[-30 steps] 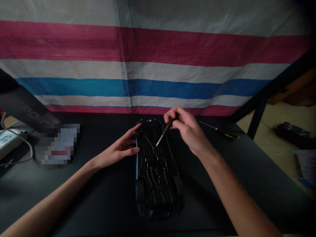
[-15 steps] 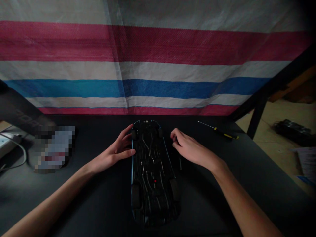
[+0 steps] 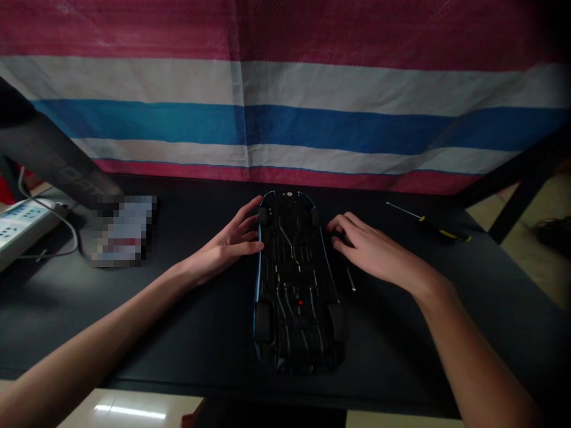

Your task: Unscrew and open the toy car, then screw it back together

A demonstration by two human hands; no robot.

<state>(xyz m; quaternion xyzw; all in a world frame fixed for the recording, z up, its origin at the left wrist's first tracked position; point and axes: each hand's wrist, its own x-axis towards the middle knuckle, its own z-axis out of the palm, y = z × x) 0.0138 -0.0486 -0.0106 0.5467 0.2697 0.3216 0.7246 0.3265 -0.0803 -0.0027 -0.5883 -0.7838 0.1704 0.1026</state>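
A toy car lies upside down on the black table, its dark underside and wheels facing up and blue edges showing along its sides. My left hand is open, fingers apart, with the thumb and fingertips against the car's left side. Right of the car, my right hand rests with curled fingers near its side; whether anything is between the fingertips is hidden. A small metal rod lies on the table just below my right hand.
A screwdriver with a black and yellow handle lies at the right. On the left are a pixelated flat object, a white power strip with a cable and a grey post. A striped sheet hangs behind.
The camera view has shifted, so the table's front edge and floor now show. My hands keep nearly the same places beside the car; the metal rod shows more clearly.
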